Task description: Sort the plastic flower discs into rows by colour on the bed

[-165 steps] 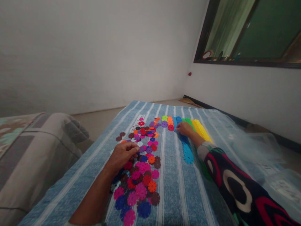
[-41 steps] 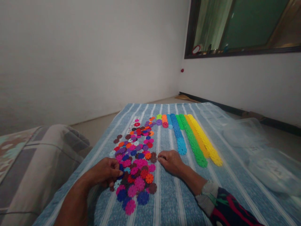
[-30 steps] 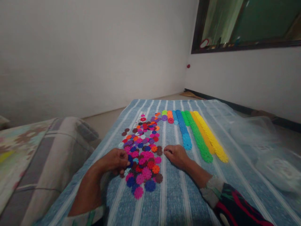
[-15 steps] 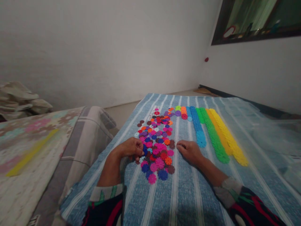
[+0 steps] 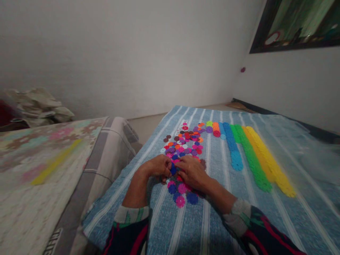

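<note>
Small notched plastic discs in many colours, like flat flowers, form a loose pile (image 5: 180, 188) on the striped blue cloth. At the pile's left side my left hand (image 5: 158, 166) is closed, its thumb and fingers pinching a dark blue disc (image 5: 173, 169); whether more discs are stacked in it I cannot tell. My right hand (image 5: 193, 171) lies low over the middle of the pile, palm down. Its fingers look apart, with their tips close to the blue disc, and it hides several discs beneath it.
To the right lie sorted rows of overlapping discs: blue (image 5: 231, 145), green (image 5: 252, 159) and yellow (image 5: 271, 161). Shorter orange (image 5: 216, 128) and lime (image 5: 209, 124) groups are farther back. A clear plastic bag (image 5: 318, 156) rests at right. A floral-covered surface (image 5: 66, 198) with a yellow strip (image 5: 57, 161) stands left.
My right hand has moved left from beside the pile to over it, close to my left hand. My left hand keeps the blue disc. The whole view has shifted slightly.
</note>
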`<state>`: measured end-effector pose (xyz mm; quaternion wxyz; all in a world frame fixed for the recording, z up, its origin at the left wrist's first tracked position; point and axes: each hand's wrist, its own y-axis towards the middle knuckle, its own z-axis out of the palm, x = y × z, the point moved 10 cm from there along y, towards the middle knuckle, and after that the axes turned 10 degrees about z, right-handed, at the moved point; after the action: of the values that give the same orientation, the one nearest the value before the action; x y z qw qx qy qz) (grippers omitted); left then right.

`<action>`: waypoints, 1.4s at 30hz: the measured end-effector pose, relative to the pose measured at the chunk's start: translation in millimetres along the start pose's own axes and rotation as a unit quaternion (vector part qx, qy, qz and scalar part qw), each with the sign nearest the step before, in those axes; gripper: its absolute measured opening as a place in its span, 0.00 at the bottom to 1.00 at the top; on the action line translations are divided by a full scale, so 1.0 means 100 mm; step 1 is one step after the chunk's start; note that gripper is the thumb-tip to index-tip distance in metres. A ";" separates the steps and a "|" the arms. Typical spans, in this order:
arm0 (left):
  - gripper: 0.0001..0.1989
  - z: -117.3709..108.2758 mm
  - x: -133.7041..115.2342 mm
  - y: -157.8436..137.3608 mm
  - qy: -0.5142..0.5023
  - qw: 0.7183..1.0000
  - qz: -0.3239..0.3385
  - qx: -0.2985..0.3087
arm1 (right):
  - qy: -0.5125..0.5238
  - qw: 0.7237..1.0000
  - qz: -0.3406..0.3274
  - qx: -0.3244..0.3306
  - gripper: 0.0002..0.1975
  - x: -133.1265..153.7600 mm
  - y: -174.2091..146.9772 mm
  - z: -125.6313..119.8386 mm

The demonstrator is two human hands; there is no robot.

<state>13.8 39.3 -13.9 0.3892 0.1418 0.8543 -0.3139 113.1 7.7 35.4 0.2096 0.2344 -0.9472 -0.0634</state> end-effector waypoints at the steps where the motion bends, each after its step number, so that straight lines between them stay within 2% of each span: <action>1: 0.09 0.01 0.01 0.00 0.006 1.000 -0.004 0.000 | -0.003 1.000 -0.003 0.005 0.10 0.01 0.02 0.04; 4: 0.09 0.03 0.01 0.01 0.017 1.000 -0.015 -0.006 | 0.003 1.000 0.009 0.003 0.07 -0.04 0.03 0.12; 11: 0.10 0.04 0.01 0.00 0.054 0.998 -0.032 -0.020 | 0.074 0.994 0.065 -0.045 0.01 -0.30 0.06 0.12; 15: 0.12 0.07 0.03 0.00 0.057 0.998 -0.031 -0.014 | 0.087 0.991 0.085 -0.057 0.02 -0.39 0.06 0.10; 20: 0.15 0.10 0.03 -0.05 0.013 1.000 -0.008 -0.022 | 0.094 0.994 0.045 -0.040 0.05 -0.32 0.03 0.09; 24: 0.15 0.11 0.02 -0.09 -0.005 1.000 0.008 -0.024 | 0.114 0.991 0.053 -0.036 0.05 -0.33 0.03 0.09; 31: 0.14 0.12 0.01 -0.05 0.041 0.999 0.006 -0.023 | 0.152 0.980 0.096 -0.080 0.04 -0.48 0.05 0.06; 36: 0.13 0.16 -0.02 -0.03 0.026 0.999 0.024 -0.020 | 0.153 0.972 0.126 -0.124 0.05 -0.57 0.03 -0.01; 42: 0.12 0.16 -0.01 -0.01 0.014 0.999 0.026 -0.024 | 0.169 0.968 0.128 -0.132 0.06 -0.63 0.05 -0.02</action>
<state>22.8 28.3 -20.6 0.3882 0.1591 0.8631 -0.2810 162.9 41.8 15.2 0.4022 0.0885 -0.9034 -0.1198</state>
